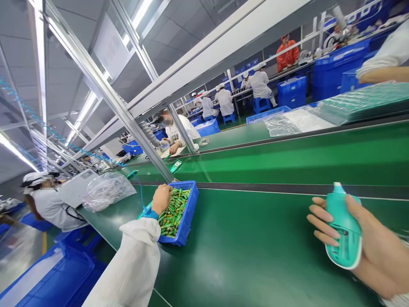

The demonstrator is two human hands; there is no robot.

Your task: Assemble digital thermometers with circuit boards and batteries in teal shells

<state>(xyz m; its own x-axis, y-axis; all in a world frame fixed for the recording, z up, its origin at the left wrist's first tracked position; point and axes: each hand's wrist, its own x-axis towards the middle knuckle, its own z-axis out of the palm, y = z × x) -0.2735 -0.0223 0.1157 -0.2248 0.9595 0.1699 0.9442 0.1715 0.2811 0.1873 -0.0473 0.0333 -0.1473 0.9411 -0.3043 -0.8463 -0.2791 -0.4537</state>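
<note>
At the upper left part of a blue bin (188, 213) is my left hand (162, 198), its fingers curled downward at the small green batteries (175, 209) that fill it. The fingertips are hidden, so what they pinch does not show. A blue band (150, 212) with a coiled cord circles that wrist. On the right, my right hand (367, 230) grips a teal handheld device (343, 226) with a pale nozzle pointing up. Its open battery compartment faces me, and white edging shows at its lower end. The device is held above the green tabletop.
Behind the table runs a green conveyor belt (255, 164) carrying a small device (176, 166). Clear plastic bags (107, 189) lie at the left. A metal post (153, 153) rises behind the bin. Teal trays (367, 102) sit beyond the belt, where several people work.
</note>
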